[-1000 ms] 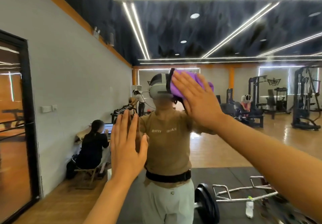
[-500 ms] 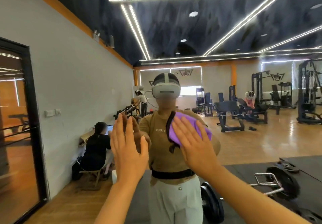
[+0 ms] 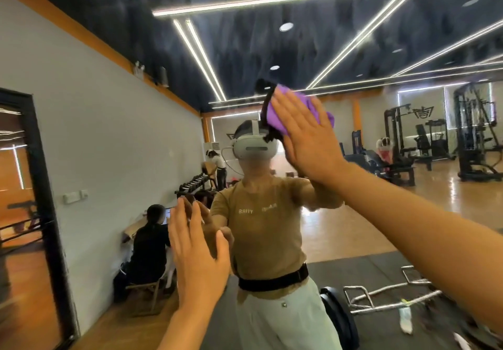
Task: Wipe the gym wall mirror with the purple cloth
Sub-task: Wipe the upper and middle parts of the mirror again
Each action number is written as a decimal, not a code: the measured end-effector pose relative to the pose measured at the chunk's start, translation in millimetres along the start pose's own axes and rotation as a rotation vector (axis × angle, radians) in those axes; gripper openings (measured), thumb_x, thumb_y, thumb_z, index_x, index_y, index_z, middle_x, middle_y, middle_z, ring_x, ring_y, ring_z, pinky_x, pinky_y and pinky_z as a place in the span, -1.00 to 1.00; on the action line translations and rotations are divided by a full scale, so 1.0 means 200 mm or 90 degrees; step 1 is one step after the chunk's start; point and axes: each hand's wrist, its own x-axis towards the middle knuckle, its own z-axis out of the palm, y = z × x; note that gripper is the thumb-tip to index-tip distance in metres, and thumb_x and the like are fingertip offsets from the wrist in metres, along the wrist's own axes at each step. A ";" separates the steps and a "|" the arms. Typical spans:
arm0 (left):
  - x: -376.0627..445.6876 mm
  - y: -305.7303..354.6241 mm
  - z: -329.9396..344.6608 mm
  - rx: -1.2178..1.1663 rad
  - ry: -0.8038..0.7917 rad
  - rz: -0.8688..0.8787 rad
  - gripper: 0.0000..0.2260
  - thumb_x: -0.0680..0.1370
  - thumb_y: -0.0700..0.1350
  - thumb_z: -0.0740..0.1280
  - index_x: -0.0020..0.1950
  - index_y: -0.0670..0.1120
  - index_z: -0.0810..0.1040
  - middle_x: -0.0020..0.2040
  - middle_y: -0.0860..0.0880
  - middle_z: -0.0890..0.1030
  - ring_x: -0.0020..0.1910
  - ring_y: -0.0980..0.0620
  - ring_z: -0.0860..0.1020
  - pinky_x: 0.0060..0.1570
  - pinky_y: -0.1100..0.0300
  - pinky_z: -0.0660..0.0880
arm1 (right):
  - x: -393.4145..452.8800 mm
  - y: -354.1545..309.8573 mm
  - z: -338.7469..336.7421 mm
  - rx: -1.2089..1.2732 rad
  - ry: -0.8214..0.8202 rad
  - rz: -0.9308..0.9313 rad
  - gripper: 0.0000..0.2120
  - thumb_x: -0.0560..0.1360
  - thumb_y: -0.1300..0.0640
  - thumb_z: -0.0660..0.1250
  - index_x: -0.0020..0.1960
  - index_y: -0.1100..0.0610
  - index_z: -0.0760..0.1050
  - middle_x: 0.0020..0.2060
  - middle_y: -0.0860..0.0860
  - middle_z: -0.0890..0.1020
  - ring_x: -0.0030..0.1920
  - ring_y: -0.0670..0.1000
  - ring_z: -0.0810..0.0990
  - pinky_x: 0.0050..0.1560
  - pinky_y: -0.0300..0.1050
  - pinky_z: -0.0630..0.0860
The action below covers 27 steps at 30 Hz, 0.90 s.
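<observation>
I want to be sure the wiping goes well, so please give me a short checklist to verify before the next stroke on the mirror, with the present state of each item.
1. Purple cloth under the right hand: ok, the flat palm presses it on the mirror.
2. Cloth spread flat: not ok, it is bunched, with edges sticking out past the fingers.
3. Left hand placed: ok, open, fingers straight, at the glass lower down; contact cannot tell.
4. Glass clean where already wiped: cannot tell, no streaks can be made out.
5. Cloth damp or dry: cannot tell.
</observation>
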 end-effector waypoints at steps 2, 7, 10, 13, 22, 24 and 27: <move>0.00 0.05 0.01 0.037 -0.022 -0.016 -0.28 0.59 0.00 0.31 0.62 -0.09 -0.04 0.56 0.13 -0.35 0.56 0.07 -0.31 0.48 0.04 -0.22 | 0.13 0.06 -0.03 0.017 0.027 0.036 -0.41 0.61 0.19 0.22 0.60 0.16 0.16 0.58 0.12 0.21 0.60 0.09 0.10 0.59 0.19 -0.10; -0.01 0.10 0.01 0.051 -0.018 -0.046 -0.24 0.59 0.08 0.29 0.62 -0.09 -0.09 0.60 0.03 -0.29 0.57 0.02 -0.28 0.43 0.09 -0.26 | 0.02 -0.05 0.02 0.036 0.069 0.153 -0.37 0.61 0.18 0.24 0.62 0.13 0.08 0.61 0.07 0.12 0.61 0.07 0.03 0.57 0.03 -0.29; -0.01 0.08 0.02 0.063 -0.004 -0.038 -0.25 0.57 0.06 0.33 0.62 -0.11 -0.01 0.62 -0.01 -0.18 0.59 -0.04 -0.19 0.46 0.04 -0.17 | -0.29 -0.14 0.05 0.060 0.039 0.147 -0.41 0.63 0.13 0.16 0.63 0.13 0.09 0.61 0.05 0.10 0.61 0.08 0.04 0.59 0.04 -0.27; -0.02 0.08 0.04 0.069 0.020 -0.041 -0.27 0.56 0.02 0.38 0.60 -0.15 0.09 0.63 -0.09 -0.07 0.59 -0.11 -0.07 0.50 -0.05 -0.01 | -0.64 -0.21 0.06 0.028 0.001 0.085 -0.44 0.63 0.08 0.07 0.61 0.15 0.12 0.58 0.11 0.20 0.60 0.10 0.10 0.59 0.15 -0.12; -0.17 0.23 0.18 0.097 -0.001 0.093 -0.32 0.54 0.21 0.24 0.59 -0.02 0.15 0.61 0.02 0.00 0.56 -0.04 0.03 0.44 -0.08 0.10 | -0.58 0.17 -0.07 -0.052 -0.114 -0.225 -0.43 0.64 -0.03 0.03 0.61 0.07 0.04 0.58 0.04 0.12 0.61 0.01 -0.04 0.58 0.11 -0.11; -0.19 0.25 0.21 0.109 0.015 0.091 -0.35 0.55 0.23 0.18 0.56 -0.05 0.23 0.60 -0.03 0.07 0.55 -0.08 0.09 0.42 -0.09 0.14 | -0.37 0.28 -0.10 -0.043 -0.070 -0.168 -0.45 0.65 0.00 0.04 0.61 0.09 0.07 0.58 0.04 0.13 0.61 0.03 0.03 0.59 0.08 -0.14; -0.19 0.26 0.23 0.137 0.025 0.095 -0.35 0.55 0.24 0.12 0.55 -0.09 0.26 0.60 -0.06 0.10 0.56 -0.06 0.08 0.43 -0.04 0.13 | -0.06 0.37 -0.15 -0.024 -0.013 -0.061 -0.45 0.65 0.07 0.11 0.61 0.14 0.13 0.59 0.08 0.17 0.60 0.07 0.08 0.58 0.09 -0.20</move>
